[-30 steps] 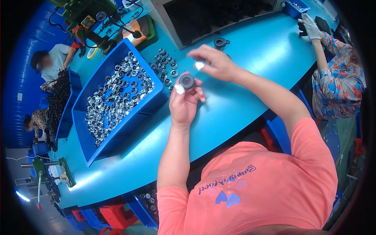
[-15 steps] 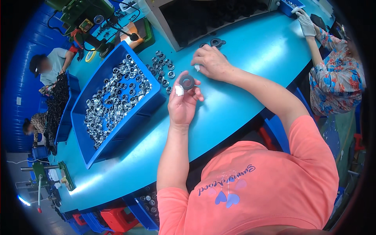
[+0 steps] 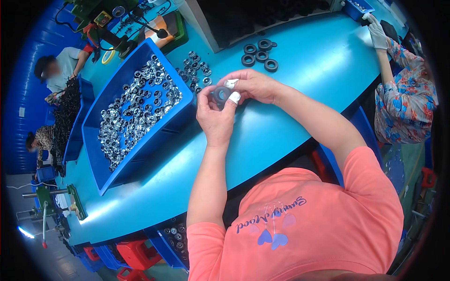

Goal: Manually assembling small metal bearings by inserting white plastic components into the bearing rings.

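Over the turquoise table point(image 3: 304, 84), well in from its near edge and just beside the right-hand corner of the blue bin point(image 3: 154, 136), both hands hold a dark grey ring point(image 3: 216, 94). Its broad face is turned up towards the head camera, so the axis through its hole points roughly at the viewer; the outline is round, with no longer side to mark a direction. The ring looks thick and matt, with a paler round centre; its surface is too blurred for finer detail.

The left hand point(image 3: 217, 119) curls round the ring's left and near sides, and the right hand point(image 3: 258, 86) closes on its far right side. The two meet at the ring, fingers pinched on it, a white wrap point(image 3: 235, 97) on the left thumb.

Chrome-coloured round parts point(image 3: 206, 71) lie loose along the bin's right side. Towards the table's far edge sits a cluster of black rings point(image 3: 261, 61).
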`<act>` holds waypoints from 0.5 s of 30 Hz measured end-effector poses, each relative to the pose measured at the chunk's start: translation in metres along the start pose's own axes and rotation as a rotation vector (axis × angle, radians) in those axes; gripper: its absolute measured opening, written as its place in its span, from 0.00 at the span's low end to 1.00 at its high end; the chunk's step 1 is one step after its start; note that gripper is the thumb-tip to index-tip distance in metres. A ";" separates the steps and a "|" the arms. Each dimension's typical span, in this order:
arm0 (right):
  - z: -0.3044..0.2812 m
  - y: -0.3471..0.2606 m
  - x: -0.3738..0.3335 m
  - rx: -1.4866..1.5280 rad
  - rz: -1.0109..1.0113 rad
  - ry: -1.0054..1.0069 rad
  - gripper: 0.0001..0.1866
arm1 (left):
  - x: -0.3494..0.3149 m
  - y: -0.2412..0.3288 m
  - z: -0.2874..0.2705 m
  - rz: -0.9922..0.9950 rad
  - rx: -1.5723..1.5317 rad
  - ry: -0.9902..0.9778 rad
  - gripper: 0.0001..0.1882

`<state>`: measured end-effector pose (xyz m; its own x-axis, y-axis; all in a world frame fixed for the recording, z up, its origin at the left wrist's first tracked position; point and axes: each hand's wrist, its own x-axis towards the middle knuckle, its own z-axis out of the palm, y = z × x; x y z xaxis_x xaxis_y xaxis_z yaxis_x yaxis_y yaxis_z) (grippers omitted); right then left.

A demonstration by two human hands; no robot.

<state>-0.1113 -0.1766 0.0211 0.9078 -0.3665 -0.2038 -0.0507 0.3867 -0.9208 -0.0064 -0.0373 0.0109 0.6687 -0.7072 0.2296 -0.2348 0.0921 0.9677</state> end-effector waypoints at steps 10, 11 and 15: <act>-0.004 0.005 0.003 0.080 -0.001 -0.010 0.19 | 0.002 -0.010 0.003 0.039 0.003 0.017 0.26; -0.003 0.004 0.002 0.073 0.000 0.002 0.18 | 0.003 -0.011 0.003 0.035 -0.027 0.024 0.27; 0.001 0.000 0.000 0.026 -0.030 0.039 0.15 | 0.003 -0.005 0.002 0.018 0.027 0.008 0.27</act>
<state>-0.1110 -0.1755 0.0215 0.8920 -0.4102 -0.1897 -0.0128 0.3967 -0.9179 -0.0043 -0.0410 0.0064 0.6697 -0.7002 0.2474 -0.2652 0.0857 0.9604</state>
